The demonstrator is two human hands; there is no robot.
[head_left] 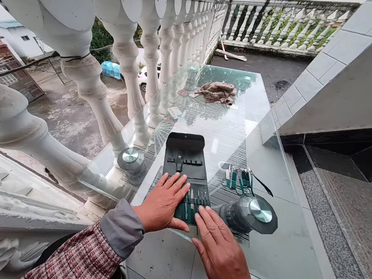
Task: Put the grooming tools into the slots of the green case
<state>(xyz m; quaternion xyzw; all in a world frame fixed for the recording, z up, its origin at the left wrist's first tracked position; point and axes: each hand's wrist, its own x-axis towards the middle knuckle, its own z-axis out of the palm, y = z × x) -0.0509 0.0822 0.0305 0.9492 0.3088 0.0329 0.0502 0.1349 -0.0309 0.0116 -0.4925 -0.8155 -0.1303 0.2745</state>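
An unfolded black tool case (pixel 185 158) lies on the glass table (pixel 229 132), with several small green-handled tools (pixel 194 201) slotted in its near half. My left hand (pixel 164 201) lies flat and open on the near left part of the case. My right hand (pixel 220 249), fingers stretched out, rests at the case's near right corner, fingertips touching it. Neither hand grips anything. To the right of the case, several loose green-handled tools (pixel 241 178) lie on the glass.
A crumpled brown cloth (pixel 218 92) lies at the table's far end. Round metal table mounts (pixel 130 157) (pixel 259 211) show under the glass. A white balustrade (pixel 128 56) runs along the left; a tiled wall (pixel 340 64) stands at the right.
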